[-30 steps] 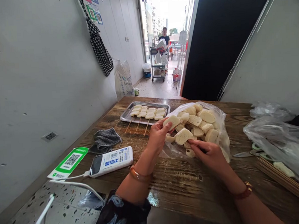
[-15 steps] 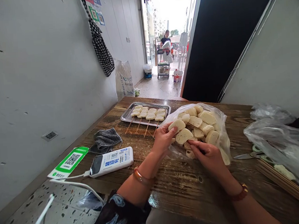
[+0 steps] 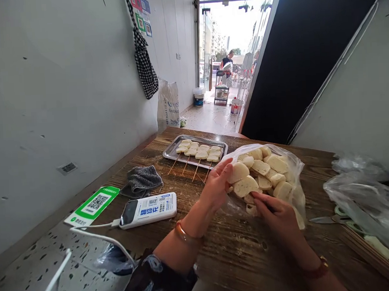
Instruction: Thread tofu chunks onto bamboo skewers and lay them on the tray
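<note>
My left hand (image 3: 218, 183) is closed at the left edge of two pale oval slices (image 3: 245, 186), which look like sliced steamed bun. Just below them my right hand (image 3: 278, 215) pinches at the lower slice's edge; whatever lies between its fingertips is hidden. Behind both hands, a clear plastic bag (image 3: 299, 192) lies open, heaped with more pale slices (image 3: 276, 163). Farther back on the left, a metal tray (image 3: 169, 152) carries several skewered slices (image 3: 201, 151), their thin sticks pointing toward me.
A grey cloth (image 3: 142, 181), a white power bank (image 3: 155, 208) with a cable and a green QR card (image 3: 95, 205) lie left. Scissors (image 3: 329, 219), bamboo skewers (image 3: 366, 251) and crumpled plastic (image 3: 369, 192) lie right. A person (image 3: 227, 63) stands by a cart outside.
The view has shifted, so the scene sits a little farther right and lower. My left thumb has drawn back toward the edge of the slices. My right hand stays at the lower slice.
</note>
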Motion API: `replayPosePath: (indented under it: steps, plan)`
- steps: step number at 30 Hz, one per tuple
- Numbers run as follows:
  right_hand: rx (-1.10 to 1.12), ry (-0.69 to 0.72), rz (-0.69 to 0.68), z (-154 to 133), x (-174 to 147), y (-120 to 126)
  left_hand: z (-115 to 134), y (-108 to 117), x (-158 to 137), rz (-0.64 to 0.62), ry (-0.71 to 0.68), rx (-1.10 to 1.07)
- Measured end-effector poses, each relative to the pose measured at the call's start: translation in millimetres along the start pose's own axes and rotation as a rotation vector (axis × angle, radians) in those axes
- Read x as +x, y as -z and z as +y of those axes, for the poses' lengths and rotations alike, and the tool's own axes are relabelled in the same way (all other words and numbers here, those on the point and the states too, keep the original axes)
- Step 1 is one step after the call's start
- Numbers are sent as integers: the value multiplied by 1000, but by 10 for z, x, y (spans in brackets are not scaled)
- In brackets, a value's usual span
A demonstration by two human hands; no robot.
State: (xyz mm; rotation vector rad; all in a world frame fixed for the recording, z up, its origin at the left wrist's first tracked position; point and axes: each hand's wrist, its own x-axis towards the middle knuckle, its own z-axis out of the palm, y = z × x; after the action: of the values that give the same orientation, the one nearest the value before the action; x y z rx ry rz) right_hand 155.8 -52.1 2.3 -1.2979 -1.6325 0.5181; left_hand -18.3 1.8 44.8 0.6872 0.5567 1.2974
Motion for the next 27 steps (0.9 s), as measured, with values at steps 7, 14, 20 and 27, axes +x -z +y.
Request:
replayPosePath:
  steps: [7,14,20,27]
  plan:
    - [69,-128,-23,123,9,67,-38,-54,-100,-71,-96,250]
    - [108,-240,-9,70,29,107,-24,-64,-168,-50,-236,483]
    - [92,-250,23,151,1,80,-59,-69,-176,-97,-200,515]
    - [127,-282,24,170,-24,64,-104,-71,-177,-134,-182,425]
